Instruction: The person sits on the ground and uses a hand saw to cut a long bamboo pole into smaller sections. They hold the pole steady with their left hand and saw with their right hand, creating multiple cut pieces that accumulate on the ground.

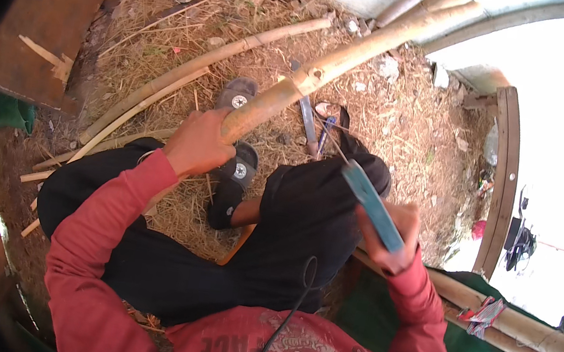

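Observation:
A thick tan bamboo pole (355, 54) slants from the lower left up toward the wall. My left hand (200, 135) is closed around its near end. In my right hand (394, 235), raised above my right knee, is a teal-handled tool (374, 209) with a thin blade seen nearly edge-on. That blade points up and left toward the pole; whether it touches cannot be told. On the ground below the pole lies a long flat metal blade with a brownish handle (309, 128). Close beside it is a small blue object (328, 129), partly in shadow.
Another bamboo pole (220, 54) and split strips (138, 108) lie on the straw-covered ground at left. Black slide sandals (239, 95) sit between my legs. A brown wooden panel (38, 23) stands at left, green cloth with a bamboo rail (512, 324) at lower right.

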### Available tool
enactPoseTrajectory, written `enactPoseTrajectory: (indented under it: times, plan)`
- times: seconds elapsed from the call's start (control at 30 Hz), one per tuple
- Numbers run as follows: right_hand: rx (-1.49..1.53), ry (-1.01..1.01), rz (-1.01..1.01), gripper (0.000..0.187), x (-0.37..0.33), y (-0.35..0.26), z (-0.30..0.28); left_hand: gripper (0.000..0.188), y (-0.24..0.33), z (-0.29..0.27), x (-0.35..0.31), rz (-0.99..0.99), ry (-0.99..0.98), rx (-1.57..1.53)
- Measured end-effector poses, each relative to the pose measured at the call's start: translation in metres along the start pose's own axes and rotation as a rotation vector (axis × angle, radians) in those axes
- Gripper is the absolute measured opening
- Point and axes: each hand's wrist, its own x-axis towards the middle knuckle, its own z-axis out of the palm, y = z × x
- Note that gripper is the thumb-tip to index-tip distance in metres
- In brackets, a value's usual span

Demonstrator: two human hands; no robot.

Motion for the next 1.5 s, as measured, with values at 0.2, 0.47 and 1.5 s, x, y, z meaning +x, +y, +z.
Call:
enactPoseTrajectory:
  times: [0.2,0.47,1.5]
  plan:
    - [0.134,-0.037,0.112,0.019,-0.016,-0.013,-0.014,0.051,-0.004,0.008,0.001,-0.021,0.03,0.074]
    - [0.237,0.038,0.142,0.01,-0.03,-0.022,-0.015,0.051,-0.009,0.014,0.001,0.021,0.069,0.149]
    - [0.073,-0.037,0.316,0.003,-0.029,-0.053,-0.049,0.048,-0.029,0.023,0.016,0.027,0.085,0.124]
